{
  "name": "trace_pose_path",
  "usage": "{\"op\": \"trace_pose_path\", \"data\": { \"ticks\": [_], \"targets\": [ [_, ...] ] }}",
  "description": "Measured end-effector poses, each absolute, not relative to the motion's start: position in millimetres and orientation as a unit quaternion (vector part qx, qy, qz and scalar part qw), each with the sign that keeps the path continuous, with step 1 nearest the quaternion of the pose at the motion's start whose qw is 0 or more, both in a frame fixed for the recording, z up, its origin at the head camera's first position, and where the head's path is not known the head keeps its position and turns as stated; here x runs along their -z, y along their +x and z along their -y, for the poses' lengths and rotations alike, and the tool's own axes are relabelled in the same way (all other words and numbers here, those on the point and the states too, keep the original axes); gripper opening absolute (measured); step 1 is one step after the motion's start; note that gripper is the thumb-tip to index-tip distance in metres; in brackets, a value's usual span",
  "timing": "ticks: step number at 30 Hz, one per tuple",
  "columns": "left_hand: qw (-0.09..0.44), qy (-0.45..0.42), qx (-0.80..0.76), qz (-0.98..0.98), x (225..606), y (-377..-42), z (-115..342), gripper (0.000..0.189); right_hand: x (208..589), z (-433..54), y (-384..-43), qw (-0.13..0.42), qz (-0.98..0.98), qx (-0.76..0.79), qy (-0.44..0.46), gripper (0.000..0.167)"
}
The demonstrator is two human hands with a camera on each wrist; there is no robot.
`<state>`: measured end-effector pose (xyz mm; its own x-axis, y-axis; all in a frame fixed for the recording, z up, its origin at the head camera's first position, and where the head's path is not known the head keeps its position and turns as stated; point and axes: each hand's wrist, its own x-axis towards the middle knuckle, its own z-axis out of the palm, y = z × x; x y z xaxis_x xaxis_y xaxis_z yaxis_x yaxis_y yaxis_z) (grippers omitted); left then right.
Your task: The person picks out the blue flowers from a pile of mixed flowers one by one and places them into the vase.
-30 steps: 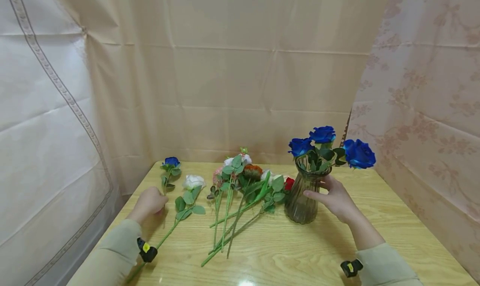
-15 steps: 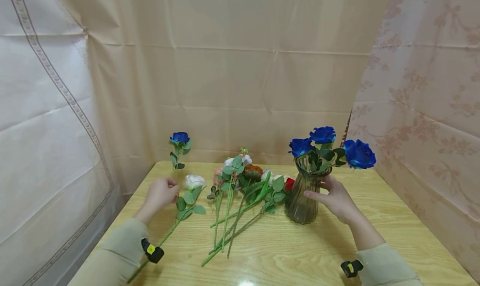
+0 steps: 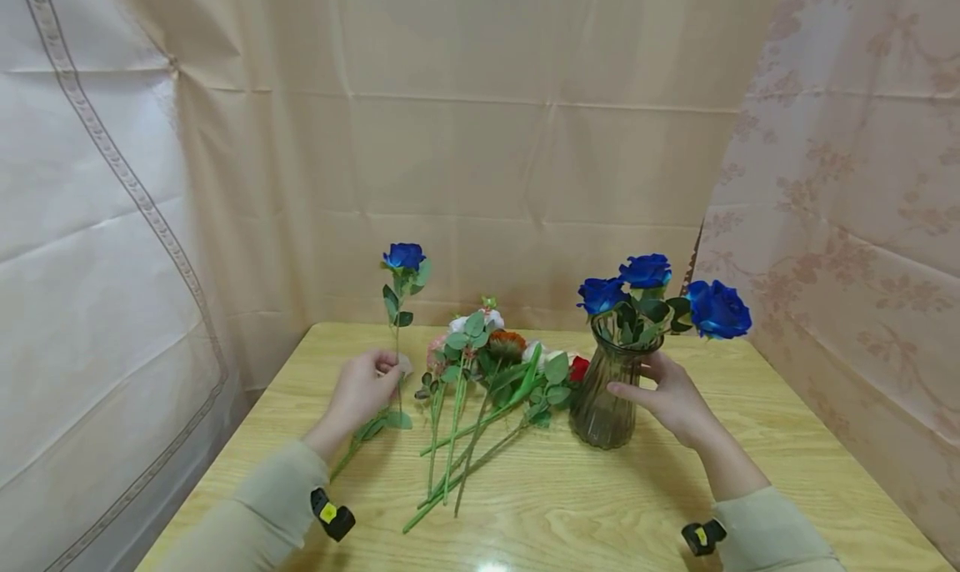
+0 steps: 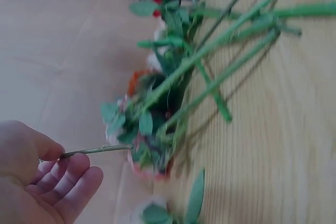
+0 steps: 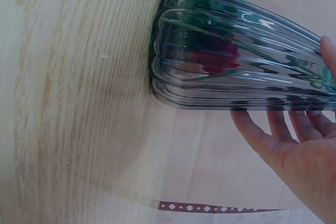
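Observation:
In the head view my left hand (image 3: 363,391) pinches the thin stem of a blue rose (image 3: 406,257), held upright with its bloom above the fingers. The left wrist view shows the stem (image 4: 100,150) between thumb and fingers, its lower end free in the air. My right hand (image 3: 671,394) grips the side of a smoky ribbed glass vase (image 3: 602,403), thumb in front and fingers behind. Several blue roses (image 3: 720,308) stand in the vase, their blooms spread above its rim. The right wrist view has the right hand (image 5: 299,150) around the glass near the neck.
Between the hands lies a loose pile of flowers, among them an orange bloom (image 3: 507,346) and a red one (image 3: 578,368), stems (image 3: 450,472) toward the front. A white rose, its leaves (image 3: 397,419) showing, lies partly hidden behind my left hand on the wooden table (image 3: 570,505).
My left hand has lifted the blue rose off the table and carried it rightward, now over the white rose. The right hand and the vase stay put.

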<state>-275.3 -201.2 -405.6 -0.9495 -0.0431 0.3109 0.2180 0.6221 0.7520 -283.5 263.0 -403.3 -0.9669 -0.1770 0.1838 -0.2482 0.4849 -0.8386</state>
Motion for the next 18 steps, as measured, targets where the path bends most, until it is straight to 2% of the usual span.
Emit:
{"op": "trace_pose_path", "data": {
  "ticks": [18],
  "targets": [
    [0.171,-0.17,0.506,0.828,405,-262,132,0.007,405,-263,-282,0.042,0.866,-0.483,0.123,0.087]
  ]
}}
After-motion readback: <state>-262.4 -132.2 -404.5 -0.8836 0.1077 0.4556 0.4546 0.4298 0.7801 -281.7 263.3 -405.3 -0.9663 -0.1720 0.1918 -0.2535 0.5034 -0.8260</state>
